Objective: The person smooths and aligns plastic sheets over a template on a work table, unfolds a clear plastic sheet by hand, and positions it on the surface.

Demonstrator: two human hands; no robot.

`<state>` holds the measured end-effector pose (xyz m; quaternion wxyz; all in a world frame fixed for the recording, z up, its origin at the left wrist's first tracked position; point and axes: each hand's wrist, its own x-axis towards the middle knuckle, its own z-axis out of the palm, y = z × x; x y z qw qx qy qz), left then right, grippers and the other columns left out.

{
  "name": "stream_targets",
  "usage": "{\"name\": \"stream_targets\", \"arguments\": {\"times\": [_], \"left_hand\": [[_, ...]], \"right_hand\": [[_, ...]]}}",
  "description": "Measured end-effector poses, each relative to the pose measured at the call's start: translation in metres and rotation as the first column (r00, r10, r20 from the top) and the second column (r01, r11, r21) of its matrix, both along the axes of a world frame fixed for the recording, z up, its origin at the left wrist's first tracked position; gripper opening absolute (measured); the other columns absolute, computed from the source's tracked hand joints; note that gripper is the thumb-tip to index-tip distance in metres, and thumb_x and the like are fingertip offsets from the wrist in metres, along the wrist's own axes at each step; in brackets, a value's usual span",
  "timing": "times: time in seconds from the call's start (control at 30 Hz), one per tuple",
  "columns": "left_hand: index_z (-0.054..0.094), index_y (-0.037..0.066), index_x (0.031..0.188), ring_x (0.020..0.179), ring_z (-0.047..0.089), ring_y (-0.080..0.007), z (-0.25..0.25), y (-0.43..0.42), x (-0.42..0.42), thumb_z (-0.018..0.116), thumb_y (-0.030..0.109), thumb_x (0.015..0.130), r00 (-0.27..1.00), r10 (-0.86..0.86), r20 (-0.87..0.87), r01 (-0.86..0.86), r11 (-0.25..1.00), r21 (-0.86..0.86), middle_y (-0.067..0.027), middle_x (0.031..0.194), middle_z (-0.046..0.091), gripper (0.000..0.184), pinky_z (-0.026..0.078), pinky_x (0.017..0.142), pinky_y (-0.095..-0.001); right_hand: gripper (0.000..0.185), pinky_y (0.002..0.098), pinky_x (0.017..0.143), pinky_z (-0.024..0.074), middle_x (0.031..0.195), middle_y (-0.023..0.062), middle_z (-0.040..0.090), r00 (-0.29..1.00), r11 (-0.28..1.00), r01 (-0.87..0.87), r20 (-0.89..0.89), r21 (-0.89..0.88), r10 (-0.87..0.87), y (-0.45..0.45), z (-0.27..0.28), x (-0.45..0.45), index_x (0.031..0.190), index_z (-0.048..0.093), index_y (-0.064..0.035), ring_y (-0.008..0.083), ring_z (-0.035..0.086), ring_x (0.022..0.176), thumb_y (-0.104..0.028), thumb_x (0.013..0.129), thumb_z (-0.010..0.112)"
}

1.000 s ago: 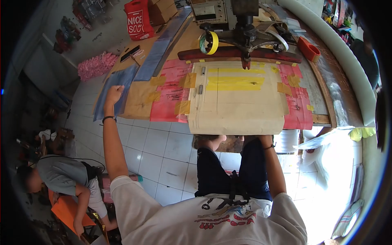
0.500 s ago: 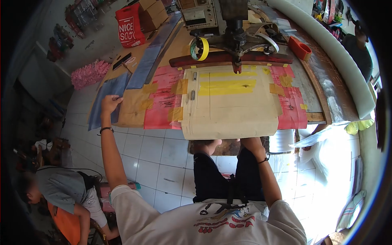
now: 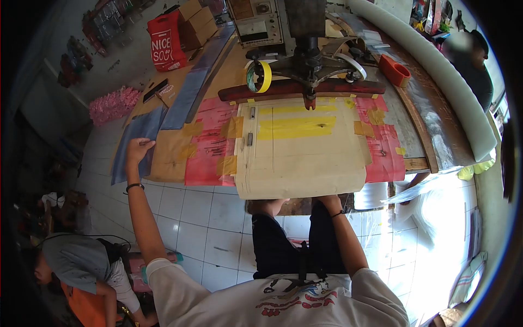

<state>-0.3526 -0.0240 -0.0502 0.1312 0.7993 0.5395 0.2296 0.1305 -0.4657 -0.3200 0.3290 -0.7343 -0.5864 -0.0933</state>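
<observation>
My left hand [image 3: 140, 148] is at the blue plastic sheets [image 3: 131, 163] on the table's left edge, fingers pressed together; whatever is between them is too small to make out. My right hand [image 3: 328, 200] is low at the table's front edge, its fingers hidden beneath the beige sheet [image 3: 305, 174]. That sheet, with yellow tape strips [image 3: 297, 127] and two small metal pieces, lies over red sheets [image 3: 210, 147] held by tan tape. Just behind it stands the machine's dark red bar [image 3: 261, 91], with a yellow tape roll [image 3: 263, 76] hanging from the metal arm.
A red bag [image 3: 165, 46] stands by cardboard boxes [image 3: 197, 27]. Pink material [image 3: 113, 105] is at the left, an orange-red tape holder [image 3: 394, 71] at the right. One person [image 3: 81, 261] sits lower left; another [image 3: 473, 71] is at the upper right.
The view has shifted, so the table sits lower and further left. My left hand's fist has changed to a pinch. The person at the upper right has come further into view.
</observation>
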Motion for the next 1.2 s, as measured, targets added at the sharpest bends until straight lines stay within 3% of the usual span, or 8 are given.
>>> {"name": "stream_targets", "arguments": {"times": [0.13,0.33,0.43,0.9,0.93,1.0,1.03,1.2], "left_hand": [[0.071,0.000,0.106,0.066,0.064,-0.0177,-0.010,-0.028,0.014,0.077,0.030,0.081,0.998,0.053,-0.020,-0.046,0.971,0.234,-0.0119,0.088,0.073,0.039,0.050,0.064,-0.0304],[0.070,0.005,0.104,0.108,0.062,-0.0327,-0.013,-0.069,0.039,0.074,0.036,0.081,0.971,0.231,0.060,-0.236,0.885,0.402,-0.0133,0.115,0.067,0.038,0.048,0.091,-0.0395],[0.067,0.006,0.113,0.125,0.051,-0.0334,-0.013,-0.067,0.042,0.069,0.040,0.085,0.963,0.268,0.036,-0.268,0.925,0.271,-0.0151,0.132,0.057,0.044,0.042,0.101,-0.0411],[0.059,0.009,0.128,0.131,0.045,-0.0343,-0.019,-0.059,0.037,0.056,0.043,0.093,0.968,0.234,-0.089,-0.201,0.939,0.280,-0.0169,0.140,0.050,0.048,0.034,0.109,-0.0424],[0.059,0.009,0.128,0.130,0.045,-0.0343,-0.020,-0.058,0.037,0.056,0.043,0.093,0.968,0.234,-0.092,-0.200,0.938,0.281,-0.0169,0.139,0.050,0.048,0.034,0.109,-0.0426],[0.059,0.010,0.128,0.130,0.046,-0.0342,-0.021,-0.058,0.037,0.056,0.042,0.093,0.964,0.241,-0.112,-0.197,0.931,0.307,-0.0164,0.138,0.051,0.047,0.035,0.108,-0.0432],[0.059,0.010,0.127,0.129,0.046,-0.0341,-0.021,-0.057,0.037,0.056,0.042,0.093,0.962,0.247,-0.118,-0.199,0.926,0.320,-0.0161,0.138,0.051,0.047,0.035,0.108,-0.0435],[0.058,0.013,0.128,0.130,0.044,-0.0320,-0.016,-0.059,0.041,0.056,0.042,0.092,0.950,0.281,-0.134,-0.235,0.929,0.285,-0.0124,0.137,0.051,0.046,0.031,0.109,-0.0458]], "right_hand": [[0.028,0.0491,0.095,0.0469,0.110,0.0140,0.068,1.000,0.993,-0.021,-0.003,0.115,0.021,-0.003,0.001,0.004,0.107,0.070,-0.0106,0.0359,0.062,0.106,-0.020,0.080,0.067],[0.030,0.0499,0.095,0.0466,0.110,0.0131,0.068,0.993,0.997,-0.031,-0.112,0.070,0.039,-0.007,0.001,0.002,0.106,0.071,-0.0114,0.0369,0.061,0.106,-0.022,0.079,0.069],[0.030,0.0504,0.094,0.0468,0.108,0.0131,0.069,0.999,0.998,0.006,-0.052,0.058,-0.003,-0.009,-0.001,0.002,0.106,0.071,-0.0113,0.0368,0.062,0.106,-0.022,0.077,0.070],[0.030,0.0464,0.087,0.0489,0.101,0.0221,0.067,0.953,0.996,0.079,-0.297,0.041,-0.064,-0.048,0.090,-0.027,0.107,0.065,0.0001,0.0419,0.062,0.098,-0.009,0.079,0.067],[0.031,0.0452,0.086,0.0495,0.102,0.0234,0.067,0.922,0.992,0.104,-0.380,0.067,-0.071,-0.064,0.085,-0.021,0.109,0.064,0.0025,0.0421,0.062,0.096,-0.010,0.080,0.067],[0.035,0.0354,0.075,0.0559,0.102,0.0162,0.067,0.555,0.977,0.175,-0.808,-0.117,-0.197,-0.113,0.003,0.028,0.115,0.059,0.0043,0.0242,0.069,0.086,-0.024,0.096,0.059],[0.041,0.0359,0.076,0.0563,0.098,0.0116,0.064,0.151,0.923,0.377,-0.978,-0.078,-0.144,-0.130,0.025,0.030,0.120,0.057,0.0016,0.0235,0.068,0.084,-0.033,0.099,0.051],[0.064,0.0432,0.078,0.0578,0.138,0.0181,0.045,0.149,0.597,0.793,-0.989,0.118,-0.002,-0.199,0.088,0.078,0.147,0.031,-0.0096,0.0297,0.054,0.119,-0.051,0.099,0.039]]}}
